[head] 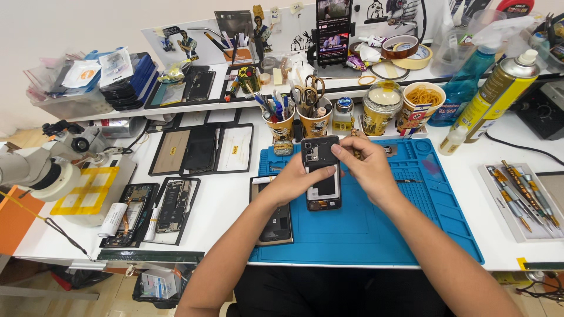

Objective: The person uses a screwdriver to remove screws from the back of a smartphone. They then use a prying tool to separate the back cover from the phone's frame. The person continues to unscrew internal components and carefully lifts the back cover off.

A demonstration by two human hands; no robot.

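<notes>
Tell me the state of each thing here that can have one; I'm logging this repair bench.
Opened phone: back cover off, insides showing, held above the blue mat.
Left hand: grips the phone's left edge.
Right hand: fingers on the phone's top right.
Phone on stand: screen lit.
Scissors: upright in a cup.
Spray can: capped, upright.
</notes>
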